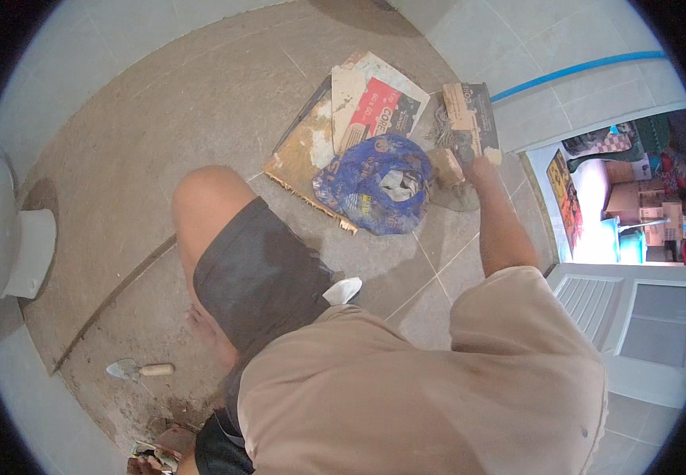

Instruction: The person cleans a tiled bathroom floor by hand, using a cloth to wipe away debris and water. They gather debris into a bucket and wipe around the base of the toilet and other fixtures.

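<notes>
My right arm stretches out to the upper right, and my right hand (480, 169) is down among scraps by the wall. It is beside a brown block-like piece (446, 168) and a torn cardboard box (469, 111). Its fingers are hidden, so whether it grips anything cannot be made out. Left of it lies a crumpled blue printed bag (370, 182), partly over a flattened red and white carton (378, 111) and a worn board (299, 162). At the lower left edge, what may be my left hand (146, 464) shows beside a small colourful item, too unclear to read.
A trowel (141, 370) with a wooden handle lies on the dirty floor at left. The white toilet (2, 237) stands at the far left. A blue hose (580, 73) runs along the right wall. Beyond the doorway are stacked boxes (644, 202); a white louvred door (596, 301) is nearby.
</notes>
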A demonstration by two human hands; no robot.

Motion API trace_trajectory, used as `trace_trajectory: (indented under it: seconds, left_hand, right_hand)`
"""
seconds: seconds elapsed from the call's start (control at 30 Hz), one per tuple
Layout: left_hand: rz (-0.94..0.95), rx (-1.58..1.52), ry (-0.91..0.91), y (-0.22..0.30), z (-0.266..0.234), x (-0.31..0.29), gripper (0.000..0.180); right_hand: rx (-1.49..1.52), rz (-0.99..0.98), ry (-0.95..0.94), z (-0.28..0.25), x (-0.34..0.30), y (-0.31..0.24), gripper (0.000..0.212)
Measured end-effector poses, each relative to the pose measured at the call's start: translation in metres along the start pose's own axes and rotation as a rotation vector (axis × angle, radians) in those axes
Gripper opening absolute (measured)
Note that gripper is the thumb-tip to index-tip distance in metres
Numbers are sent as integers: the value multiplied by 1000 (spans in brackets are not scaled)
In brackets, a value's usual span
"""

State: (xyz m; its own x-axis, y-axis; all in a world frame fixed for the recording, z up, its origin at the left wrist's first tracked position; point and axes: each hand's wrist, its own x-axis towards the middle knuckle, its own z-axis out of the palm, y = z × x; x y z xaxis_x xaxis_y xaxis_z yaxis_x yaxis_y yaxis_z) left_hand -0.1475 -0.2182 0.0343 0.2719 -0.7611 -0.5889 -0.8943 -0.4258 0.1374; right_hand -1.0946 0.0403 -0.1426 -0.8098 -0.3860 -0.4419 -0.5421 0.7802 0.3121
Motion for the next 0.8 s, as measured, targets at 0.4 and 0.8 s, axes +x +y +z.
trace_trajectory:
  seconds: [0.4, 0.8]
  left_hand:
    - [-13, 13, 1, -11, -4, -4, 40]
    - [75, -2, -38, -43, -5, -22, 34]
  right_hand:
    - [449, 498, 428, 177, -4, 19, 32]
    - [2235, 326, 218, 33, 45, 141, 35]
